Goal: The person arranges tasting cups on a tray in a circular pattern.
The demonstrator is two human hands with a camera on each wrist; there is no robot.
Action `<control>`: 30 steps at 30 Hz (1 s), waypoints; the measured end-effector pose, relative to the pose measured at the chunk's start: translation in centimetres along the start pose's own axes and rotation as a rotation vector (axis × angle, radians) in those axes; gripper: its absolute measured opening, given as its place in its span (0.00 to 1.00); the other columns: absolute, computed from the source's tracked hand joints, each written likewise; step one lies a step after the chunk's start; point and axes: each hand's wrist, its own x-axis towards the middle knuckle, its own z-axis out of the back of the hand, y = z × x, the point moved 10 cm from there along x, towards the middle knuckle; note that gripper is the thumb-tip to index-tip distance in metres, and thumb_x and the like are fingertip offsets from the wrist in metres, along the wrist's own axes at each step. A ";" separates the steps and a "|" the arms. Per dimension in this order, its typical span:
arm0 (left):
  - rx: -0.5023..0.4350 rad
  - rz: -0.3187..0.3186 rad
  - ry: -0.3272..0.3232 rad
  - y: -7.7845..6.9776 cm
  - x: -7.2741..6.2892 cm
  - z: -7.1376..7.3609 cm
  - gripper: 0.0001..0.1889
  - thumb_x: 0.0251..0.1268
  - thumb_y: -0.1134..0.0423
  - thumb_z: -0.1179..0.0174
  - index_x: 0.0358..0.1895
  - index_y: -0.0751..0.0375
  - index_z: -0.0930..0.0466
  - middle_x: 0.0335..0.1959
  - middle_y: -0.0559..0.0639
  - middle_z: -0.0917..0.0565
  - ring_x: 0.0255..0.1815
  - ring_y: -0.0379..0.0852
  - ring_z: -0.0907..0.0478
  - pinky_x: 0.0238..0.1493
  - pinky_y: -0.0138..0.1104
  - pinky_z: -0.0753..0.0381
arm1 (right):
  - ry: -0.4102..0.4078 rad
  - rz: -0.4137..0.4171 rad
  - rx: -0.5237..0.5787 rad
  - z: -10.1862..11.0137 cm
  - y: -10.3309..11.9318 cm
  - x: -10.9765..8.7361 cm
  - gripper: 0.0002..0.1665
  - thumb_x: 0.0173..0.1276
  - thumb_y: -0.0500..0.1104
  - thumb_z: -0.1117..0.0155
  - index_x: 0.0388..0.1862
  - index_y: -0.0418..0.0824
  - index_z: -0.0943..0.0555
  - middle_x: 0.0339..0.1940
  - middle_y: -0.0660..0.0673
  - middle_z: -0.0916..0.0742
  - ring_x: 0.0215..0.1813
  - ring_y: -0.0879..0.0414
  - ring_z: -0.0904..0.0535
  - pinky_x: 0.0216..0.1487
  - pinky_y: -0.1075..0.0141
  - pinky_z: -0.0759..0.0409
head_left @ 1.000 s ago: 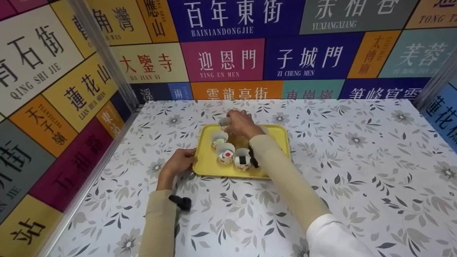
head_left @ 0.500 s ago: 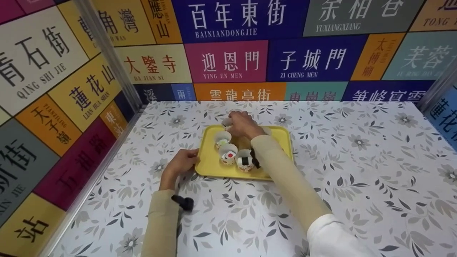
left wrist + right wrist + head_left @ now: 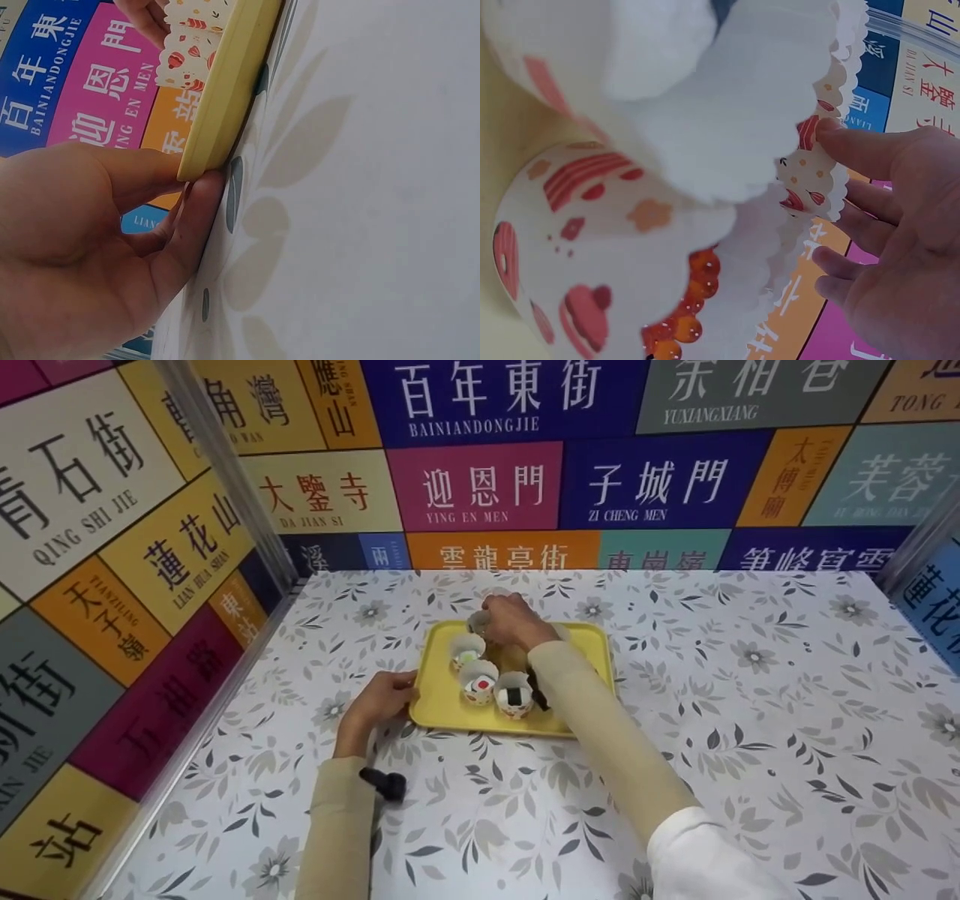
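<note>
A yellow tray lies on the table, bearing several paper baking cups. My left hand pinches the tray's left edge between thumb and fingers, plain in the left wrist view. At the back left of the tray, my right hand holds a cake-printed paper cup, thumb on its outside; what that cup contains is hidden. Nearer cups hold small sushi-like pieces: a cup with something green, a cup with a white and red piece, and a cup with a black-banded white piece. Orange roe-like beads fill another cup.
A white tablecloth with grey leaves and flowers covers the table. Colourful sign-printed walls stand behind and at both sides. A black device is strapped to my left wrist. My right forearm hides the tray's right part.
The view shifts slightly at first. Both hands stay nearly in place, the left at the tray edge and the right at the back cup, which seems to sit slightly lower now.
</note>
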 end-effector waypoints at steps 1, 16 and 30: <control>0.001 0.002 -0.002 0.0 0.0 0.0 0.23 0.73 0.68 0.47 0.69 0.60 0.27 0.45 0.61 0.12 0.28 0.39 0.19 0.32 0.29 0.20 | 0.010 -0.003 0.008 0.0 0.0 0.0 0.31 0.71 0.44 0.37 0.72 0.42 0.29 0.68 0.42 0.24 0.71 0.47 0.33 0.74 0.50 0.32; -0.032 0.029 0.024 0.1 0.0 -0.2 0.23 0.75 0.66 0.47 0.71 0.58 0.29 0.53 0.63 0.14 0.32 0.40 0.16 0.36 0.32 0.16 | 0.067 0.089 -0.058 1.0 0.1 -0.9 0.36 0.73 0.45 0.39 0.78 0.42 0.36 0.80 0.42 0.35 0.85 0.43 0.58 0.82 0.47 0.49; 0.010 0.028 -0.018 0.1 -0.2 0.0 0.23 0.73 0.67 0.47 0.69 0.59 0.27 0.49 0.63 0.13 0.30 0.39 0.19 0.34 0.30 0.20 | -0.100 0.152 -0.004 6.8 -1.3 -4.0 0.27 0.79 0.46 0.48 0.73 0.40 0.29 0.75 0.40 0.27 0.76 0.43 0.34 0.74 0.48 0.33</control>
